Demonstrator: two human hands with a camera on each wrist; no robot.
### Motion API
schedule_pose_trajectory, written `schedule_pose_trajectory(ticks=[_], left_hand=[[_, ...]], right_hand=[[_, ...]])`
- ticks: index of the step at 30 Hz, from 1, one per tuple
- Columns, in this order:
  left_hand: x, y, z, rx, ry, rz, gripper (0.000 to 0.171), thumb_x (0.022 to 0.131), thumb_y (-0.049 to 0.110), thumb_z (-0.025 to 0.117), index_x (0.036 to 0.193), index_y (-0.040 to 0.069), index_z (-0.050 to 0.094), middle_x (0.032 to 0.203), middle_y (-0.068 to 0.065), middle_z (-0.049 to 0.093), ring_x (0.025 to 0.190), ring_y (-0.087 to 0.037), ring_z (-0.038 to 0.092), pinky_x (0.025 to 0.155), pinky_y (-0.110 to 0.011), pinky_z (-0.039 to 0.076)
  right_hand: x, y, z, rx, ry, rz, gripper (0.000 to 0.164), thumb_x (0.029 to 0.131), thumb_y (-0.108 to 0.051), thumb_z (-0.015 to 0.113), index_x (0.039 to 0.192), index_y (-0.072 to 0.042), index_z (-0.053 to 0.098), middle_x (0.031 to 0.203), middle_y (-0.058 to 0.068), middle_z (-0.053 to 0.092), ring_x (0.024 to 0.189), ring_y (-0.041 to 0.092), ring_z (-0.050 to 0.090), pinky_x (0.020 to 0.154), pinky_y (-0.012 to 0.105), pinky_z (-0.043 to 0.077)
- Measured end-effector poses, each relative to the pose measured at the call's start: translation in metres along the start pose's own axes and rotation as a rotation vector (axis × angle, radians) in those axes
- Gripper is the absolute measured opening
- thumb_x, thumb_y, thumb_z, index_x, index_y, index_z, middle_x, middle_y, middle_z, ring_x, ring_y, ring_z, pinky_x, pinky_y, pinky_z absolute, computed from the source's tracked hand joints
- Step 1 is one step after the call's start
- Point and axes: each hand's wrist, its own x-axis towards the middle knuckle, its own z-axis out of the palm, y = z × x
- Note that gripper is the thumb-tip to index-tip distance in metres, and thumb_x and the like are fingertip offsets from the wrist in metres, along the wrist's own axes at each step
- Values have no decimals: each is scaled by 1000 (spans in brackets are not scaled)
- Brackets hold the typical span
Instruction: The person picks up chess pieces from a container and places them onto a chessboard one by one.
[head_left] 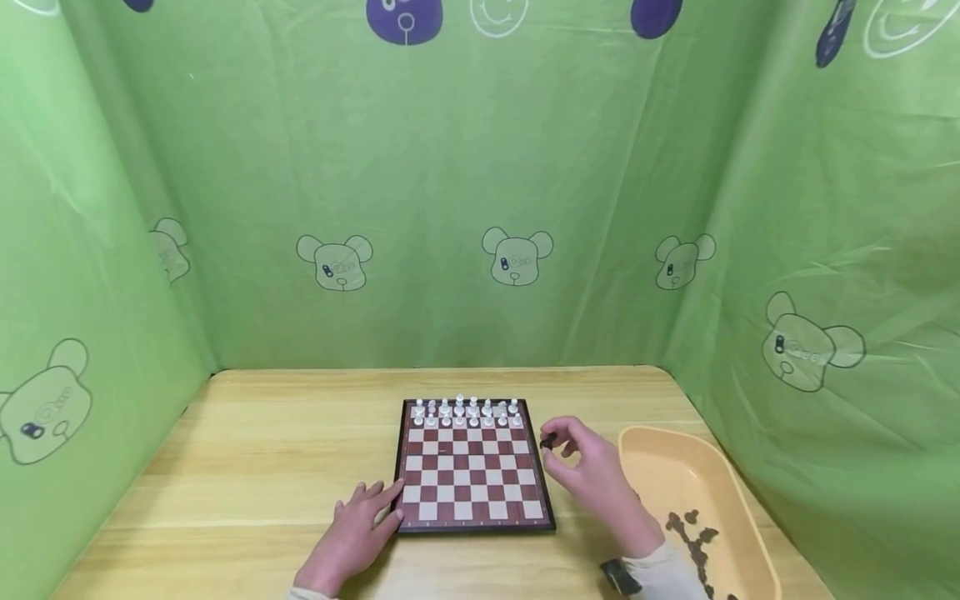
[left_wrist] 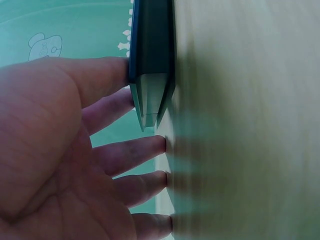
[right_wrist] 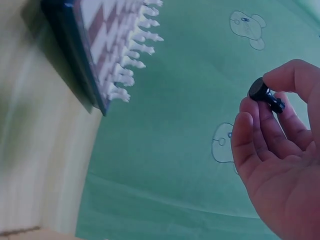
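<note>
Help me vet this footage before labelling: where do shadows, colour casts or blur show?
Head view: bright and fairly even, but the dark pieces in the tray look smeared; left wrist view: a blue-green cast, with soft-edged shadows by the left hand on the table; right wrist view: a similar cast, the board soft, the black piece in the right hand clearer.

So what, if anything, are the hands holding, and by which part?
The right hand pinches a black chess piece near its base; the left hand touches the chessboard.
</note>
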Motion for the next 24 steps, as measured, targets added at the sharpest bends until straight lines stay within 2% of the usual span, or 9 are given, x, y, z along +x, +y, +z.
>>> schedule_pose_trajectory(ticks=[7,13,24], left_hand=[[1,0,1,4,-2,-5,48,103,29,63,148,13,58,150,-31,49,142,-61,33,111,-83,16],[1,-1,1,6,-8,-10,48,103,30,63,148,13,58,151,-31,48,143,-60,32,112,-82,16],[1,-3,1,9,-11,-7,49,103,30,63,149,14,58,150,-30,49,143,-61,33,111,-82,16]], right_hand=[[-6,2,9,-42,-56,101,34,78,3,80,108,-10,70,90,-5,69,83,14,66,73,29,60],[-11,6,15,-21,-95,181,32,81,1,80,110,-9,72,91,-7,69,85,17,67,75,29,60],[-22,17,22,-19,-66,154,32,81,1,81,110,-10,72,93,-9,70,85,16,67,75,29,60]])
